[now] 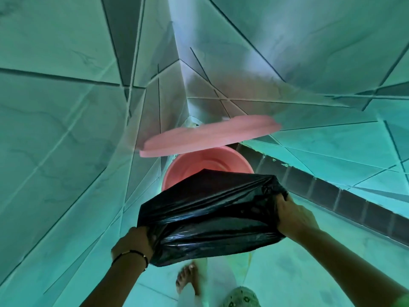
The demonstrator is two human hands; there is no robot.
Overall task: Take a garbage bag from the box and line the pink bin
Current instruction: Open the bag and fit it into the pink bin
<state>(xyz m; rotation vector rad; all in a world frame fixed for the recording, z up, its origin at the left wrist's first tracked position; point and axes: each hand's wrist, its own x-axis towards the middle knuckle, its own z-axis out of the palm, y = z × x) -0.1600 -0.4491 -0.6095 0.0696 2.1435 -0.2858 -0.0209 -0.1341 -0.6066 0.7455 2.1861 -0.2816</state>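
A black garbage bag [210, 216] is stretched wide between both hands, just in front of and above the pink bin [199, 162]. My left hand [135, 242] grips the bag's left edge and my right hand [292, 216] grips its right edge. The bin stands in a tiled corner with its mouth uncovered; the bag hides its near rim. Its pink lid [208, 135] is tipped up behind the opening. No box is in view.
Tiled walls close in on the left and behind the bin. A dark tiled ledge [332, 189] runs along the right. A bare foot [188, 280] stands on the pale floor below the bag.
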